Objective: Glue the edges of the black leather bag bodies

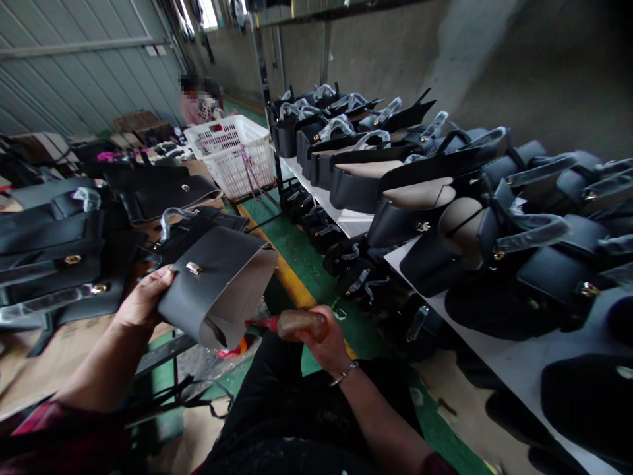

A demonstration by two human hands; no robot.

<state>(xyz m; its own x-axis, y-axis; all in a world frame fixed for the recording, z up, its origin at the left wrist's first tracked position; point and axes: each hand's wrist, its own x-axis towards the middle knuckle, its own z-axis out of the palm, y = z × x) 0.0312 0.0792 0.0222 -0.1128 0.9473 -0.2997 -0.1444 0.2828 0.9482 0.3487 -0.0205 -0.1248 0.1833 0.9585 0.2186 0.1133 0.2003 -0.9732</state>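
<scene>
My left hand [146,295] grips the near-left side of a black handbag [198,290], thumb on its outer face beside a small metal clasp. The bag is tilted, its beige-lined open end facing right. In my right hand [329,340] is a glue bottle [301,325], translucent with brownish contents, lying sideways in closed fingers. Its red nozzle [264,323] points left at the lower edge of the bag's opening; whether they touch I cannot tell. Behind the held bag lies another black bag with a plastic-wrapped handle [173,218].
More black bags [49,251] lie on the cardboard-covered table [64,359] at left. A rack shelf [356,223] at right bears several bags with wrapped handles, with more below. A white plastic basket [237,158] stands ahead. Another person [195,105] is in the background.
</scene>
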